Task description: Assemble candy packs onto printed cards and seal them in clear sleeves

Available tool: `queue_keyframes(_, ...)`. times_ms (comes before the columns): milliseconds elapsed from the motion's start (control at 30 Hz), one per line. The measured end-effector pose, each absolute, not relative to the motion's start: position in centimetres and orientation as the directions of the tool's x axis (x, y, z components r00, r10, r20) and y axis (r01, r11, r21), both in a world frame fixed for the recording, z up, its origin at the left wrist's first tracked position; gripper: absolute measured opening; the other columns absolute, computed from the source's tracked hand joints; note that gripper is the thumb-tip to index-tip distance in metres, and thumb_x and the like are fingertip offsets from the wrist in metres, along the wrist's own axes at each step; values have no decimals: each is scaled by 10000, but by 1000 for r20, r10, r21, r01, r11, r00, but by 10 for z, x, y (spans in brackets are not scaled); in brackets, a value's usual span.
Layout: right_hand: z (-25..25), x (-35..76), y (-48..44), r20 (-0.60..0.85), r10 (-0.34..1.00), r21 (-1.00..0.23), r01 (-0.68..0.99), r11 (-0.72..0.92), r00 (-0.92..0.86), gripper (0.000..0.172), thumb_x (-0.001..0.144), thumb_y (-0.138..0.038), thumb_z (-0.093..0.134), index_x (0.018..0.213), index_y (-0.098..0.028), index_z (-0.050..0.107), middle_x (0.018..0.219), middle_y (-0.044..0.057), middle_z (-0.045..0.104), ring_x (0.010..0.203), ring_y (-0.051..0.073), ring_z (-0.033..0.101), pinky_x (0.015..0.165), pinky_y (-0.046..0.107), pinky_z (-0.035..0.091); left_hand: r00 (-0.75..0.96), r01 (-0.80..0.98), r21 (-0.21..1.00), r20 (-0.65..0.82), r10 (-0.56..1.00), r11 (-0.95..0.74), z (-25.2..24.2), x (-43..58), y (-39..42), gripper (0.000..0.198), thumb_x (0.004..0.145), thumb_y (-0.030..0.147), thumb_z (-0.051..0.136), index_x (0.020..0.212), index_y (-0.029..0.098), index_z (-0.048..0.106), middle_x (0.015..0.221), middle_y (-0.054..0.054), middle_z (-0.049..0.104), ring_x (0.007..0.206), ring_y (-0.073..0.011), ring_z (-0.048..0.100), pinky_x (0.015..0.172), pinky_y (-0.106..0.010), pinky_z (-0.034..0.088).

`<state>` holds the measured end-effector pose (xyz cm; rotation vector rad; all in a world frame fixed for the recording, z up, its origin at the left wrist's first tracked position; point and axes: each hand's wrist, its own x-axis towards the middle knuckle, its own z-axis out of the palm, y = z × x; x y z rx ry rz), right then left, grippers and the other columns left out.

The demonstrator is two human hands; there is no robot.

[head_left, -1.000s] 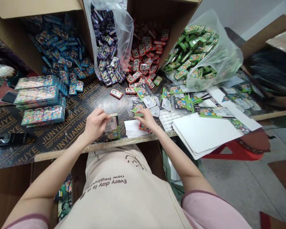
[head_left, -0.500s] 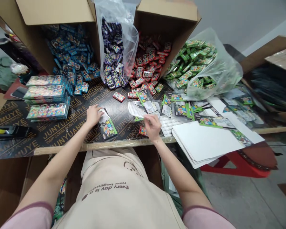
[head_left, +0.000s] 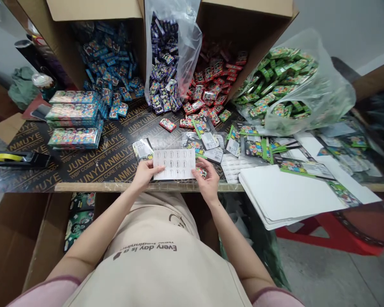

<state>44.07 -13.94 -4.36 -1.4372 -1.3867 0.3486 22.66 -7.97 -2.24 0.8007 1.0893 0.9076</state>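
A white sheet of round printed stickers (head_left: 173, 164) is stretched between my two hands, just above the table's front edge. My left hand (head_left: 144, 174) pinches its left end, thumb on top. At the right end, my right hand (head_left: 207, 179) holds the edge between thumb and fingers. Partly behind the sheet, close to my left hand, lies a printed packet (head_left: 142, 148) with a black and white face. Just behind the fingers of my right hand, a small red box (head_left: 201, 172) is mostly hidden.
Blue boxes (head_left: 110, 64), purple boxes (head_left: 163, 81), red boxes (head_left: 211, 87) and bagged green boxes (head_left: 275, 85) fill the back. Wrapped stacks (head_left: 72, 111) and a tape dispenser (head_left: 21, 159) stand left. Flat packets (head_left: 208, 136) and white cards (head_left: 284, 192) lie right, the cards overhanging the edge.
My right hand has brought the sticker sheet left and turned it face up. My left hand has left the printed packet and taken the sheet's left end. The view has shifted slightly.
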Motion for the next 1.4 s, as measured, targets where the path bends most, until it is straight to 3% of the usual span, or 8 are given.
queue_keyframes(200, -38, 430, -146, 435, 879, -785, 559, 265, 194, 246, 831, -296, 614, 1060, -242, 688, 895, 50, 679, 888, 209, 583, 815, 374, 485, 162, 15, 958, -285, 945, 287, -40, 228, -88, 401, 643, 495, 731, 727, 104, 706, 661, -48, 685, 592, -159, 591, 566, -266, 452)
queue_keyframes(300, -39, 427, -147, 320, 924, -866, 459, 196, 209, 267, 831, -306, 610, 1076, -237, 691, 969, 53, 704, 873, 191, 614, 789, 343, 493, 64, 199, 978, -71, 995, 57, -43, 227, -93, 436, 706, 449, 705, 1017, 144, 684, 983, -89, 700, 899, -226, 634, 742, -308, 490)
queue_keyframes(367, -41, 428, -145, 240, 937, -920, 366, 136, 254, 278, 810, -316, 635, 1065, -229, 701, 992, 51, 713, 862, 184, 629, 762, 320, 499, 24, 261, 962, 69, 997, -73, -41, 226, -96, 676, 663, 379, 766, 1274, 198, 541, 1186, -101, 630, 1095, -248, 575, 853, -326, 474)
queue_keyframes(467, -45, 431, -141, 131, 942, -973, 220, 63, 309, 272, 769, -332, 683, 1011, -216, 729, 905, 38, 728, 758, 166, 637, 700, 297, 504, 109, 196, 974, 90, 990, -110, -35, 226, -101, 807, 673, 329, 768, 1385, 207, 408, 1138, -98, 640, 1056, -229, 596, 871, -332, 473)
queue_keyframes(700, -38, 431, -140, -14, 986, -999, 40, -21, 168, 360, 640, -321, 797, 983, -225, 749, 953, 41, 748, 855, 211, 681, 775, 338, 540, 156, -61, 995, -73, 985, 84, -25, 228, -101, 389, 613, 309, 784, 947, 137, 685, 826, -44, 698, 730, -164, 639, 672, -266, 514)
queue_keyframes(900, -31, 425, -138, -39, 973, -997, 50, -52, 226, 267, 658, -325, 768, 895, -203, 762, 810, 33, 748, 702, 186, 663, 699, 330, 533, 27, -36, 990, -132, 991, 133, -18, 226, -100, 336, 540, 307, 818, 813, 124, 748, 677, -29, 701, 598, -149, 613, 620, -281, 519)
queue_keyframes(1200, -1, 421, -135, 330, 927, -753, 642, 146, 177, 249, 831, -391, 588, 687, -202, 664, 881, 67, 659, 944, 243, 537, 840, 391, 407, 37, 272, 958, 81, 996, -88, -8, 214, -93, 182, 604, 332, 793, 588, 174, 703, 650, -12, 605, 694, -149, 555, 671, -267, 440)
queue_keyframes(1400, -4, 430, -132, 50, 994, -939, 343, 15, 93, 225, 810, -385, 596, 705, -188, 622, 619, -9, 583, 570, 130, 493, 546, 251, 378, 316, 68, 962, -273, 909, 265, -4, 203, -87, 264, 587, 368, 784, 615, 138, 658, 553, 11, 579, 513, -95, 490, 508, -218, 373)
